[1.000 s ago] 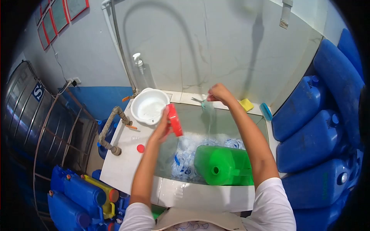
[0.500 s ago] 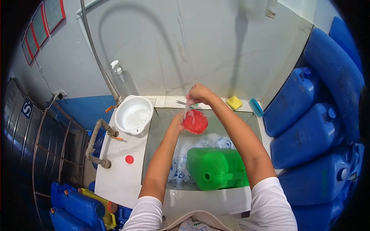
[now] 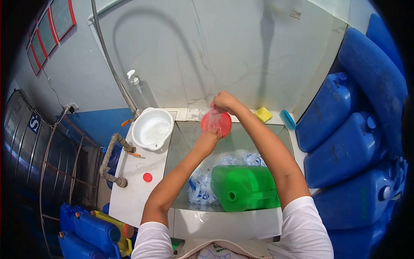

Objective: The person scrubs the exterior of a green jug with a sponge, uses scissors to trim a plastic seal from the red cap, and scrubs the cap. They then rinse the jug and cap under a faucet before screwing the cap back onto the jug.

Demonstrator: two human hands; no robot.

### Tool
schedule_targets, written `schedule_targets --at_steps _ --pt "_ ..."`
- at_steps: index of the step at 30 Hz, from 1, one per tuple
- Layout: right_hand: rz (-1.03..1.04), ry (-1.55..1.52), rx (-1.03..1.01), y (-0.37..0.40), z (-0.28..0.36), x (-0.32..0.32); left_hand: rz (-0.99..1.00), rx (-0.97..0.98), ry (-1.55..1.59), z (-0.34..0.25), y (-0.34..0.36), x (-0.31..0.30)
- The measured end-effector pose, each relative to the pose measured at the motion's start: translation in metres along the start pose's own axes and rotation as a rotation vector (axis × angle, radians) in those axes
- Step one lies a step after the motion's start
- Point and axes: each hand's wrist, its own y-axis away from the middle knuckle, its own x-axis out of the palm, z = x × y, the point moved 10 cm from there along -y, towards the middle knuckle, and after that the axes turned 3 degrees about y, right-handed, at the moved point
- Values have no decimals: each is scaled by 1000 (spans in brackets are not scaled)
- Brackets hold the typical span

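Over the far side of the sink, my right hand (image 3: 223, 102) is closed in a pinch on the upper end of a translucent whitish strip (image 3: 214, 120). It looks like thin plastic, though water cannot be ruled out. My left hand (image 3: 209, 140) is lower, with its fingers curled at the strip's lower end. Behind the strip and close to both hands is a red plastic bowl (image 3: 225, 125); what supports it is hidden. Nearer to me, a green jerrycan (image 3: 246, 187) lies on its side in the glass-walled sink (image 3: 180, 142), beside wet blue-and-white pieces (image 3: 199, 190).
On the left ledge are a white basin (image 3: 152, 128), a red cap (image 3: 147, 177), pipes with orange-handled taps (image 3: 113, 149) and a pump bottle (image 3: 139, 88). A yellow sponge (image 3: 262, 115) and blue brush (image 3: 287, 120) lie at the back. Blue jerrycans (image 3: 330, 112) line the right.
My left hand has moved right, in front of the red bowl. The bowl is now farther back and slightly left, facing me differently. My right hand has barely moved.
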Motion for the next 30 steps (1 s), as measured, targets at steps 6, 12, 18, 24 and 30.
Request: schedule_targets --at_steps 6,12,18,24,30 --pt "107 1017 -662 40 1 39 -20 37 -44 2 4 -47" --pt "-102 1091 -1024 95 -44 58 -136 113 70 4 16 -53" --pt "-200 1085 -1034 96 -58 55 -277 -353 -39 52 105 -91" --pt "-131 1004 -972 100 -62 52 -68 -677 -408 90 247 -116" --pt "-221 1016 -1065 108 -55 56 74 -953 -376 118 300 -101"
